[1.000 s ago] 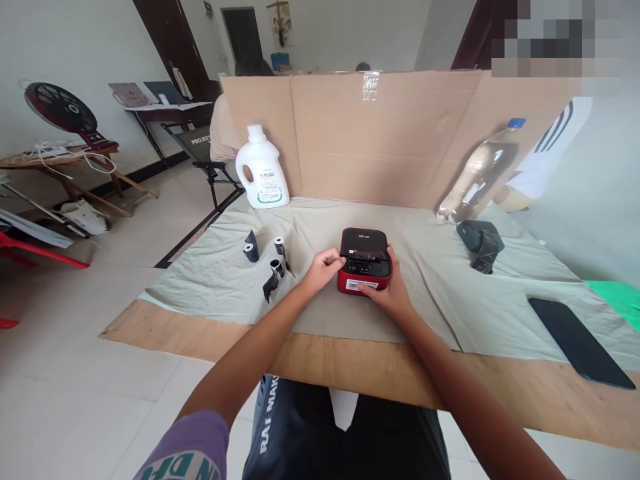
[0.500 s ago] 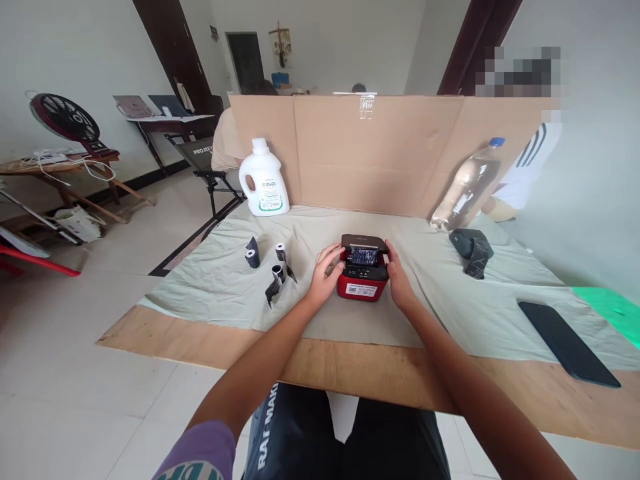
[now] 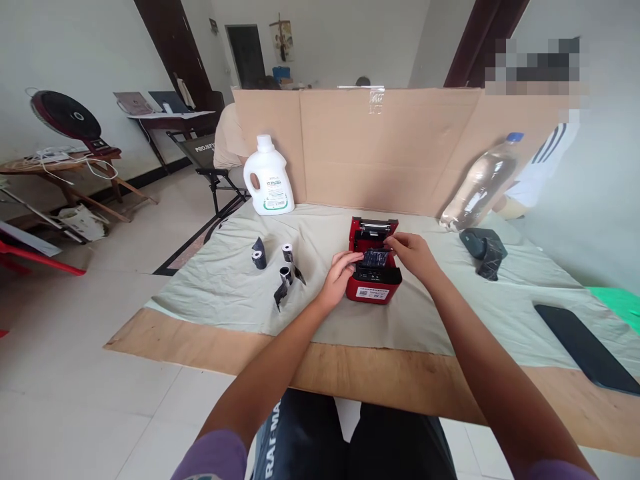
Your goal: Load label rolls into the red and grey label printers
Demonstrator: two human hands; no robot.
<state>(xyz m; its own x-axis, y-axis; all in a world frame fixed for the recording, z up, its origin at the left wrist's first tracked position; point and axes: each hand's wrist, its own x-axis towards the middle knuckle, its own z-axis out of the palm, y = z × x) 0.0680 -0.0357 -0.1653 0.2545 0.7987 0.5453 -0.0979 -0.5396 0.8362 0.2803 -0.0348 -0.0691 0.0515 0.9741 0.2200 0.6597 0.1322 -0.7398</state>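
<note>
In front of me on the cloth stands a small red and black label printer (image 3: 357,294), its lid (image 3: 373,225) raised and tilted back. A paper roll with a dark printed strip (image 3: 376,259) lies in the opening. My left hand (image 3: 338,279) reaches over the printer's left side, fingers closed on the strip's left end. At the right end, my right hand (image 3: 413,252) pinches the strip between thumb and fingers. Left of the printer are three loose rolls: one upright (image 3: 259,259), one with a trailing tail (image 3: 287,253), and one nearer me (image 3: 285,274).
A cardboard screen (image 3: 380,167) closes off the table's back. Before it stand a white detergent bottle (image 3: 270,180) and a leaning clear bottle (image 3: 483,187). To the right lie a dark device with a strip (image 3: 483,248) and a black phone (image 3: 585,343). A person sits behind the right end.
The printer's lid has swung up and back. My hands have moved from the printer's sides to the roll inside it. The whole view has shifted slightly.
</note>
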